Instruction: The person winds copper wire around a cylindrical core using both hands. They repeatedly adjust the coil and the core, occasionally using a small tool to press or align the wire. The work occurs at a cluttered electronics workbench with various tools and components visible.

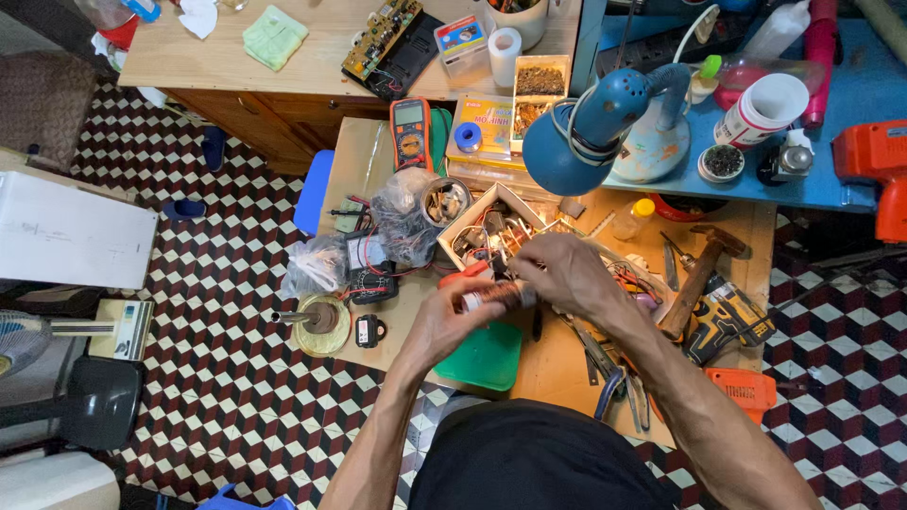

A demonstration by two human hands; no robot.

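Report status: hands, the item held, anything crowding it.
Left hand grips small cylinder. Right hand at its end. Open box and hammer close by.

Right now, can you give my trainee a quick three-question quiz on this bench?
1. True or false: both hands are closed on the same small cylindrical item.
2. Which tool lies right of the person's forearm? A) hammer B) saw C) paintbrush
3. What colour is the desk lamp's shade?

Key:
1. True: the left hand and right hand grip one small dark cylindrical item above the wooden table.
2. A: the hammer lies there, beside a yellow-and-black power drill.
3. Blue: the desk lamp.
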